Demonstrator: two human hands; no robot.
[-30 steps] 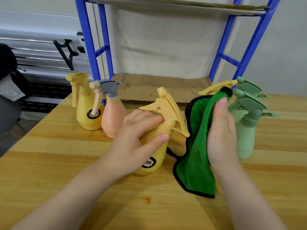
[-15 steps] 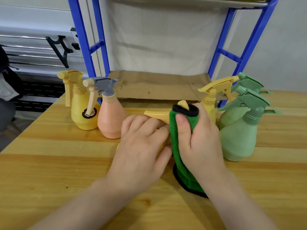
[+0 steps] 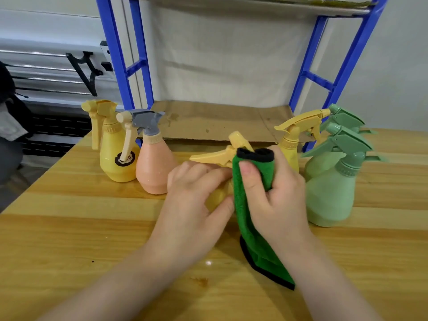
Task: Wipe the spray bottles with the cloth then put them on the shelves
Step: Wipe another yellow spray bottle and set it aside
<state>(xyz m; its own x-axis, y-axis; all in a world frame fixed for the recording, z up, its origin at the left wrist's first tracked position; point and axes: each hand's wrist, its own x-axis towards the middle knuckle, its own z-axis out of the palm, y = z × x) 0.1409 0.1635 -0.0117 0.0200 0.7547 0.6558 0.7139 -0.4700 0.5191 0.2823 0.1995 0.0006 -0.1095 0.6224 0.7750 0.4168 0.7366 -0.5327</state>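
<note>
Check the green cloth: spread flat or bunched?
Bunched. The green cloth is wrapped against the yellow spray bottle under the right hand, its tail hanging down to the table.

The body of the yellow spray bottle is being largely hidden by the left hand and the green cloth. The rear green bottle is being partly covered by the front one.

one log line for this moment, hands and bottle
step: wiping | left hand: grips yellow bottle | right hand: presses green cloth on it | shelf: no bottles
</note>
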